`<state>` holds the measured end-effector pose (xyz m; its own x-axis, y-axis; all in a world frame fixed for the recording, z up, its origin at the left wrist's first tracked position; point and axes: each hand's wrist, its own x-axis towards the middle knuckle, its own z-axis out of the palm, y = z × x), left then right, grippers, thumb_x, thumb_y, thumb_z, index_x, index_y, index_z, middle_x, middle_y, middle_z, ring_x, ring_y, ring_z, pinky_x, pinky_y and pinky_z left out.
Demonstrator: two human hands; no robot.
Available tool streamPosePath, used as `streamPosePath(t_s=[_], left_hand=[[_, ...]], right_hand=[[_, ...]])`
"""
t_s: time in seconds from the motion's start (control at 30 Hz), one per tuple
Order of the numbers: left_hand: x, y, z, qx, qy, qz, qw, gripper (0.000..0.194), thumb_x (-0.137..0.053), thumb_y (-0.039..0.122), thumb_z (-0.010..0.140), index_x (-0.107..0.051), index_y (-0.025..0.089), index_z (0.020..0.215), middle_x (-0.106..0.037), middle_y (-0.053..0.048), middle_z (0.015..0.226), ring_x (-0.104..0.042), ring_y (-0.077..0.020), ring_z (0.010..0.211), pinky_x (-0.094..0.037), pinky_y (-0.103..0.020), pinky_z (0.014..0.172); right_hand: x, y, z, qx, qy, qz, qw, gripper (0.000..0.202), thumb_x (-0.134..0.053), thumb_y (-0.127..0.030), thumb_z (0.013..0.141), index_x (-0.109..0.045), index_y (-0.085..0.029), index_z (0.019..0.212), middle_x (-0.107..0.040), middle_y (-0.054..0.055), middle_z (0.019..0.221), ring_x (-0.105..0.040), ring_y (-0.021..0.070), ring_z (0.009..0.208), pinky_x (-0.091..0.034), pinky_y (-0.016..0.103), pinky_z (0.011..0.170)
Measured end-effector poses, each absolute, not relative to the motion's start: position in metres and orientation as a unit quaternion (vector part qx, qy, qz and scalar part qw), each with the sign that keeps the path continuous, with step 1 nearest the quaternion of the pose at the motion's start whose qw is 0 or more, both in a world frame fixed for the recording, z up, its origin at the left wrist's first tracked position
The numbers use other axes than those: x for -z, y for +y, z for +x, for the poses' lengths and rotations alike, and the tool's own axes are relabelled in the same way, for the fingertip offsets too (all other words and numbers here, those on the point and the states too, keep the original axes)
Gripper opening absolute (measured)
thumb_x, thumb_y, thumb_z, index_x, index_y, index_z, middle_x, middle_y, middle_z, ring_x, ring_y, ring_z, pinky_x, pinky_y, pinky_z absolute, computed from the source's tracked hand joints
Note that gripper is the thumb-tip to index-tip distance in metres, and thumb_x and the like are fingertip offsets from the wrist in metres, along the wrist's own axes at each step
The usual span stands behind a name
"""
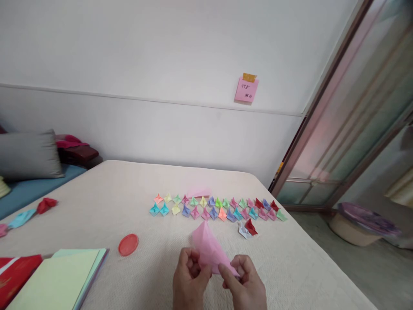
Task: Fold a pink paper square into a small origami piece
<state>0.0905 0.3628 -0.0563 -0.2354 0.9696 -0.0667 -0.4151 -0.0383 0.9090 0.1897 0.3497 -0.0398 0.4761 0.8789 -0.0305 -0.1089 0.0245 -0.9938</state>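
Both my hands hold one folded pink paper (209, 249) just above the table near its front edge. My left hand (189, 282) pinches its lower left side. My right hand (247, 285) grips its lower right corner with thumb and fingers. The paper's point sticks up and away from me. Beyond it, two rows of several small folded paper shapes (215, 208) in many colours lie on the cream tablecloth (135, 193). A white and a red folded shape (248, 229) lie apart from the rows, closer to my right hand.
A stack of coloured paper sheets (61, 280) lies at the front left, with a red round lid (128, 244) beside it. A flat pink sheet (197, 192) lies behind the rows. A grey cushion (29, 154) sits at the left. A pink note (246, 89) hangs on the wall.
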Motion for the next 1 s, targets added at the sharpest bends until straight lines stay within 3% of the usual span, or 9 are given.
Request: streamPosePath(t_s=[0.13,0.4,1.0], left_hand=[[0.0501,0.3625,0.0904,-0.662,0.423,0.283,0.55,0.033,-0.07,0.013,0.059,-0.05,0.02,0.085,-0.068,0.001,0.065,-0.061,-0.0127,0.055,-0.047,-0.021,0.053],[0.0483,0.3633,0.0856,-0.648,0.448,0.268,0.555,0.047,-0.072,0.015,0.059,-0.046,0.02,0.098,-0.069,0.001,0.066,-0.064,-0.0142,0.053,-0.049,-0.023,0.052],[0.0493,0.3631,0.0833,-0.643,0.451,0.266,0.559,0.052,-0.079,0.021,0.057,-0.049,0.02,0.099,-0.071,-0.002,0.071,-0.068,-0.0174,0.059,-0.053,-0.026,0.055]], right_hand=[[0.0381,0.3499,0.1864,-0.397,-0.312,-0.573,0.646,0.033,-0.076,-0.034,0.057,-0.049,-0.024,0.074,-0.052,-0.01,0.044,-0.048,0.0123,0.038,-0.037,0.022,0.042],[0.0376,0.3513,0.1818,-0.413,-0.3,-0.554,0.658,0.032,-0.074,-0.029,0.06,-0.048,-0.023,0.079,-0.053,-0.011,0.043,-0.046,0.0109,0.039,-0.035,0.02,0.042],[0.0362,0.3517,0.1805,-0.418,-0.295,-0.531,0.675,0.025,-0.072,-0.025,0.061,-0.05,-0.022,0.074,-0.049,-0.012,0.044,-0.044,0.0095,0.04,-0.033,0.019,0.042]])
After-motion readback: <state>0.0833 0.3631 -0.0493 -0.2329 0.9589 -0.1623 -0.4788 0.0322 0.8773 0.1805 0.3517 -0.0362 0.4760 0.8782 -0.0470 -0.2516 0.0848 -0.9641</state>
